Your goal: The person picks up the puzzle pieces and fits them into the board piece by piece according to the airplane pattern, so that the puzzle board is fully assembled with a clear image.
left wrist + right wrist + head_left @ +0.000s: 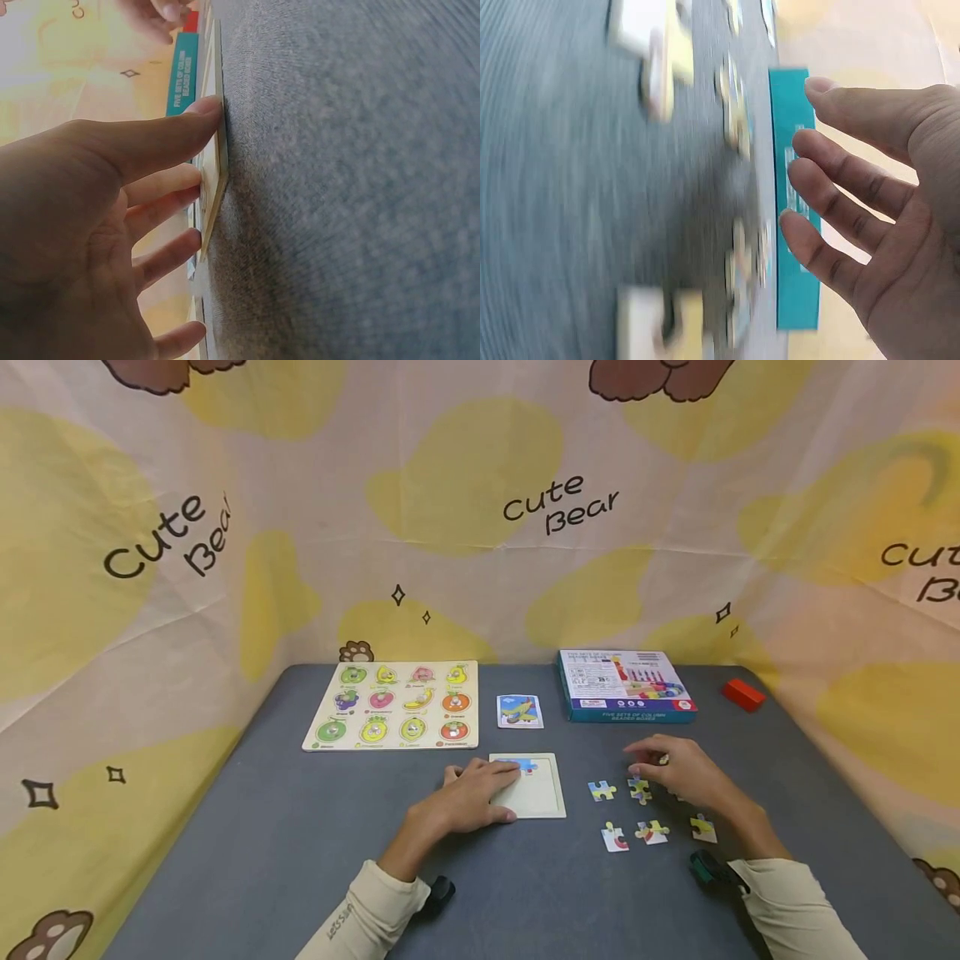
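Note:
My left hand point(472, 795) rests on the left side of a pale square puzzle tray point(542, 795). Its thumb touches the near edge, while a finger reaches over a blue-and-red puzzle piece point(529, 767) at the tray's top. In the left wrist view, the extended fingers and thumb meet the tray's edge point(214, 176). My right hand point(686, 770) hovers over loose jigsaw pieces, its fingers loosely bent and apart. Nothing shows between them in the right wrist view. Nearby lie a yellow-and-blue piece point(602, 791) and a red-and-white piece point(614, 837); the right hand partly hides others.
Behind the tray lies an airplane picture card point(519, 712). A fruit board point(393, 706) is at the back left. A teal-edged box point(626, 687) stands at the back right, with a red block point(743, 695) beyond it. Patterned cloth point(450, 527) rises behind the table.

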`<action>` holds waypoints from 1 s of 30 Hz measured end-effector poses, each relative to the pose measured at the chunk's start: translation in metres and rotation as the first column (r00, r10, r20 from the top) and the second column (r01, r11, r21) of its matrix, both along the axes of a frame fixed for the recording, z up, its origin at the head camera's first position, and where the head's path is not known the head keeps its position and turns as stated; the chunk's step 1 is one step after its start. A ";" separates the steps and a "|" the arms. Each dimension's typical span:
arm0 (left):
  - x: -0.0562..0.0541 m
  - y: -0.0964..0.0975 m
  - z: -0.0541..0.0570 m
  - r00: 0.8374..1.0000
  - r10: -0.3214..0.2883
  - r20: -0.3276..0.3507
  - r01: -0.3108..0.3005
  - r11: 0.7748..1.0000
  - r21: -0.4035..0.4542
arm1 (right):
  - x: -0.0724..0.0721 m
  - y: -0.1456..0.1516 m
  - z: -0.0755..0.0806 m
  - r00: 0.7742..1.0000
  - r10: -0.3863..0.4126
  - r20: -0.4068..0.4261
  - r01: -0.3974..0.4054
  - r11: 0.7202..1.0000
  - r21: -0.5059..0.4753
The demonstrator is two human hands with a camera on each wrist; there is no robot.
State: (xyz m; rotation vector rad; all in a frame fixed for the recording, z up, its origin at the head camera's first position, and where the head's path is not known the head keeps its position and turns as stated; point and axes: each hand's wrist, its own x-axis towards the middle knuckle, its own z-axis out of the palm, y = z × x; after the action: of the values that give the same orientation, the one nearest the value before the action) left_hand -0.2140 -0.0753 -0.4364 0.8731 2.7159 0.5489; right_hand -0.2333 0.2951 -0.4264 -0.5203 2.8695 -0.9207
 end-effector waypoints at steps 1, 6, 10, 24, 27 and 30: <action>0.000 0.000 0.000 1.000 0.000 0.001 0.000 1.000 0.001 | 0.001 0.005 0.000 1.000 -0.012 -0.002 0.012 1.000 0.000; 0.000 0.001 -0.001 1.000 0.002 0.003 -0.002 1.000 0.007 | 0.002 0.026 -0.001 0.998 -0.051 -0.022 0.052 0.998 0.027; 0.000 0.000 0.000 1.000 0.003 0.000 -0.003 1.000 0.007 | -0.002 0.040 -0.004 0.996 -0.069 -0.050 0.073 0.994 0.076; 0.000 -0.001 -0.001 1.000 0.006 0.021 -0.007 1.000 0.025 | -0.017 0.064 -0.016 0.998 -0.056 -0.014 0.058 0.993 0.101; -0.001 -0.001 -0.001 1.000 0.005 0.016 -0.006 1.000 0.024 | -0.018 0.065 -0.016 0.999 -0.045 -0.012 0.046 0.994 0.095; 0.000 -0.001 -0.002 1.000 0.005 0.011 -0.005 1.000 0.027 | -0.018 0.065 -0.016 0.999 -0.042 0.001 0.042 0.994 0.096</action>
State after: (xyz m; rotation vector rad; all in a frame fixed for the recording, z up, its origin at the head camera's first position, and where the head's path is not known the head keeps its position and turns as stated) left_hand -0.2145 -0.0764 -0.4381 0.8670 2.7074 0.5909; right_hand -0.2514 0.3597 -0.4428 -0.4509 2.9150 -0.7829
